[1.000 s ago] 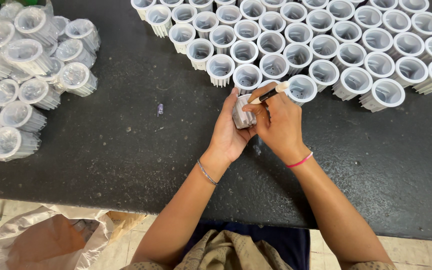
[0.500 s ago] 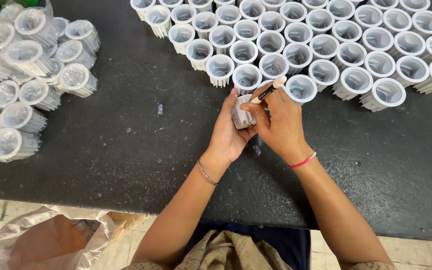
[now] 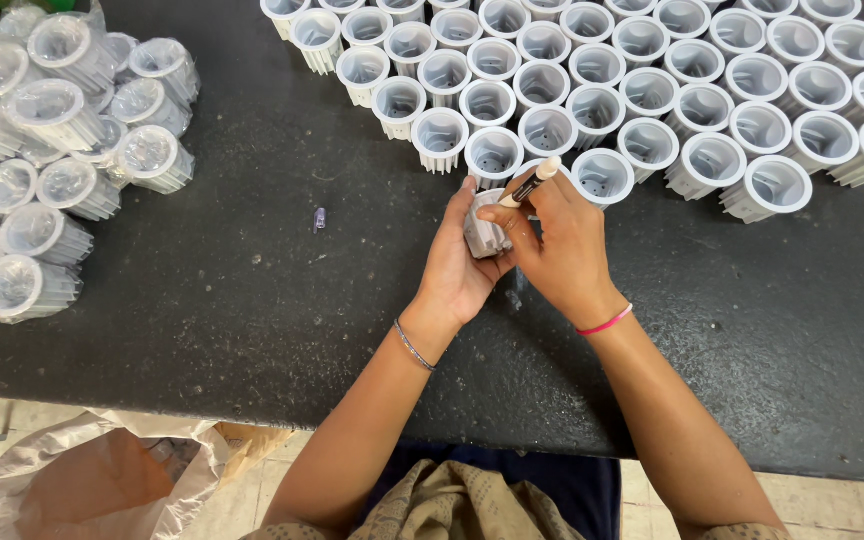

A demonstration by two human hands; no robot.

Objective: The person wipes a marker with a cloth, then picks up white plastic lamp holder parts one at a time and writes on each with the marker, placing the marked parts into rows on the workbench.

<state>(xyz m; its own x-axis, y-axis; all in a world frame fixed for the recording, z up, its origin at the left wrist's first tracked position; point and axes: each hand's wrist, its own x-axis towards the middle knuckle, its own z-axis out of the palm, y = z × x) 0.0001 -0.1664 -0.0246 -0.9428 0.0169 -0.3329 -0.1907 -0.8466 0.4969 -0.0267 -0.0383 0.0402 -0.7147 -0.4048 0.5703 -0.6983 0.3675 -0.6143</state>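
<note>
Cupped in our left hand point(image 3: 457, 262) is a small white finned plastic housing point(image 3: 483, 235), fingers wrapped closed around its ribbed side so that only part of it shows between the two hands. Our right hand point(image 3: 562, 250) is closed on a slim dark marker pen with a pale cap end point(image 3: 530, 183), pinched between thumb and forefingers, its capped end slanting up and away from us while its lower end is hidden at the housing. Both hands touch each other over the black rough-surfaced table point(image 3: 252, 300), roughly at its middle.

Just beyond the knuckles, the nearest of the rows of upright white finned cups point(image 3: 652, 90) almost meet the pen's cap; this block fills the far right of the table and runs up to its far edge and off to the right. Well apart on the left lies a heap of similar white cups wrapped in clear film point(image 3: 52, 150), tipped on their sides and reaching the left edge. Between the heap and our hands the tabletop is open, holding only a tiny clear purple-tinted piece point(image 3: 319, 217). The near edge of the table crosses under our forearms. Below it, at lower left, a crumpled clear plastic bag point(image 3: 92, 470) sits on the floor.
</note>
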